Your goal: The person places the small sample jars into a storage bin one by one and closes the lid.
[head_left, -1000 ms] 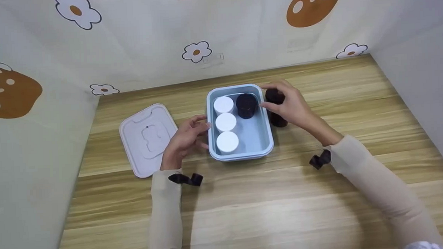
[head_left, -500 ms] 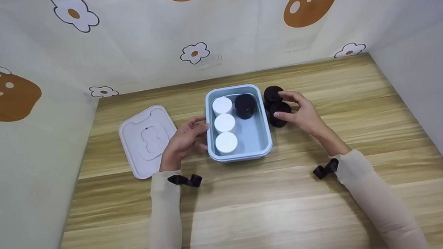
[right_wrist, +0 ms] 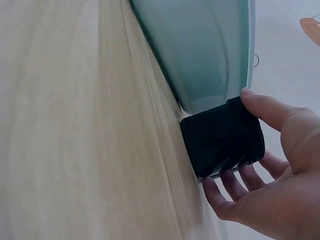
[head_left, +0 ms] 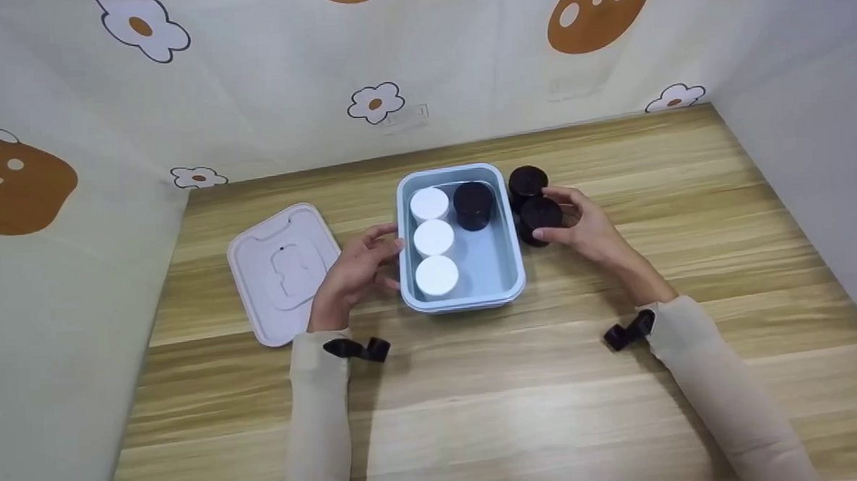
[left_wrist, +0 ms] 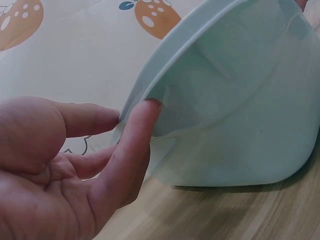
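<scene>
A light blue rectangular container (head_left: 484,267) stands on the table with three white-lidded jars (head_left: 435,238) down its left side and one black jar (head_left: 474,204) at its back right. My left hand (head_left: 361,269) holds the container's left rim, thumb and fingertips touching it in the left wrist view. Just outside the right wall stand two more black jars, a rear one (head_left: 528,183) and a front one (right_wrist: 222,140). My right hand (head_left: 591,230) grips the front jar between thumb and curled fingers. This jar's base looks to be on the table.
A pale lid (head_left: 285,276) lies flat on the wooden table (head_left: 522,395), left of the container and partly behind the left hand. Patterned cloth (head_left: 479,72) rises behind the table, with more wall covering on both sides.
My right hand has moved from the container's right rim, rightward and nearer, onto the front black jar, and its fingers have closed around it. The left hand stays at the left rim.
</scene>
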{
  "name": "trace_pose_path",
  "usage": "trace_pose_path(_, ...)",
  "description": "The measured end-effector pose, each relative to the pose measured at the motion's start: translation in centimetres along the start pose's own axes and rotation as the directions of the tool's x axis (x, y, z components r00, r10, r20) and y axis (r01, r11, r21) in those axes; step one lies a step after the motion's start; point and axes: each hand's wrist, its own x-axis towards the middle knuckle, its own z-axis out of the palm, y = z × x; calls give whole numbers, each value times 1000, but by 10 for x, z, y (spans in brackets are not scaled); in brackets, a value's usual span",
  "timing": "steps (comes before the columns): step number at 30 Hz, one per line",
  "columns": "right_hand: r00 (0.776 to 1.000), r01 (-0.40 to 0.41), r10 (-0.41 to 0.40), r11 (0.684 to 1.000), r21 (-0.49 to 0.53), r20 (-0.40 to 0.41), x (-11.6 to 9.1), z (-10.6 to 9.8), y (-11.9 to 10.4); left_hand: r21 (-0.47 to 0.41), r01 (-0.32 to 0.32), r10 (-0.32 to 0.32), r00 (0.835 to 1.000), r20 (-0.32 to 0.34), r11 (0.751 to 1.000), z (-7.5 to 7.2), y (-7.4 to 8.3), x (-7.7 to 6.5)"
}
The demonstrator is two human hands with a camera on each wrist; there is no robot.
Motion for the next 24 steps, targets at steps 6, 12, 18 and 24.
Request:
trace_pose_path(6, 1000, -11, 10, 1000, 17, 29, 0, -2, 1, -5, 4, -4, 1000, 1, 1000, 0, 1, 0)
trace_pose_path(12, 999, -6, 6, 1000, 2, 35, 1, -5, 5, -12, -13, 13, 1000, 12, 1000, 1, -1, 1)
trace_pose_path(18, 999, -7, 7, 1000, -3, 41, 0, -5, 4, -17, -16, 16, 1000, 9, 1000, 1, -2, 2)
trace_pose_path(24, 1000, -9, 8, 999, 49, 20, -7, -9, -10, -19, -24, 24, 1000, 7, 1000, 2, 0, 1)
